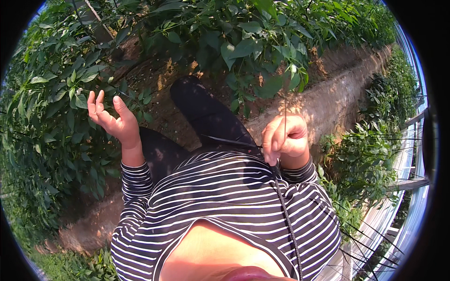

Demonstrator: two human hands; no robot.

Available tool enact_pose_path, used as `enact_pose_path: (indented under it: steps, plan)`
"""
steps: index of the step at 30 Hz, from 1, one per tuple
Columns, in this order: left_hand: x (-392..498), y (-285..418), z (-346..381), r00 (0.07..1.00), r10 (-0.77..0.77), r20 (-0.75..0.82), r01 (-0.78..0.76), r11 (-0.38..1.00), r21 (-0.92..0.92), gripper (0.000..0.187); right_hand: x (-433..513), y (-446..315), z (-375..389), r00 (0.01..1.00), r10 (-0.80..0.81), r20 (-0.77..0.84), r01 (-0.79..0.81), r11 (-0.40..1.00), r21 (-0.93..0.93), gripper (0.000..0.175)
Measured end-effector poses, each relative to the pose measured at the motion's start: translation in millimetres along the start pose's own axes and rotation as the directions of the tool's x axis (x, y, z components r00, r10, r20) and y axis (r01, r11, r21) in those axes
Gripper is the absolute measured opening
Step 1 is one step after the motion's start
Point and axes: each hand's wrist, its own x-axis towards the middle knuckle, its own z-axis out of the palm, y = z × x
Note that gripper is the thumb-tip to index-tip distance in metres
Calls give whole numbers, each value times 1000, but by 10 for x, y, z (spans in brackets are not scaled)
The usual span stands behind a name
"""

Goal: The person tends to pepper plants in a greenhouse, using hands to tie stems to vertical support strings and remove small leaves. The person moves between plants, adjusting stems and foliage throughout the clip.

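My right hand (286, 138) is pinched on a thin dark cord (285, 105), which runs up from the fingers towards a hanging leafy stem (292, 72). Dark strands (230, 140) stretch leftwards below that hand, across my lap; whether they belong to the same cord, I cannot tell. To the left, my left hand (114, 119) is raised with nothing in it, its fingers apart and partly curled. It is close to the leaves of a pepper-like plant (79, 79). A braided black cord (286, 214) hangs down my striped shirt to near the right hand.
Dense green foliage (211, 38) spans the front and left. A bare soil ridge (337, 87) lies at right, with another plant row (372, 158) beyond. Dark strings and shiny sheeting (407, 154) line the right rim. A slanting pale cord (100, 21) is at upper left.
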Motion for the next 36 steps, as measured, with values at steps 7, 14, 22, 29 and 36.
enact_pose_path:
  steps: [7,14,22,29,36]
  plan:
    - [-252,1127,1001,713,533,457,-64,698,-714,33,-208,-160,-183,971,-109,-213,109,994,-11,13]
    - [7,1875,2094,797,481,366,-94,697,-711,33,-157,-191,-275,893,-148,-426,33,963,-266,8]
    - [633,2077,2520,854,233,465,151,745,-650,18,70,-378,-752,699,-411,-585,-60,782,-621,9]
    - [1192,2091,2500,545,92,833,770,339,-541,27,428,-452,-1291,590,-444,-674,-173,745,-644,13]
    - [1290,1988,2416,508,199,838,748,380,-544,24,702,-448,-1778,661,-445,-604,-176,690,-702,16]
